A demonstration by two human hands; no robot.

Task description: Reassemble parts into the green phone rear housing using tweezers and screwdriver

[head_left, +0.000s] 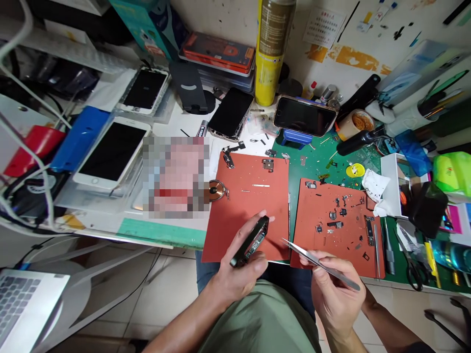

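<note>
Left grip (237,279) around phone housing (250,241) (tilted); right grip (336,291): tweezers (309,255).

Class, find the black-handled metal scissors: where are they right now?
In the head view, the black-handled metal scissors lie near the green mat's front edge, right of the person's right hand, between a slim grey cylindrical tool and a thin yellow stick.

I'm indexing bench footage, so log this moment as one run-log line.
left hand: holds dark phone-like device | right hand: holds metal tweezers, tips apart from device | right red mat: small scattered parts
</note>
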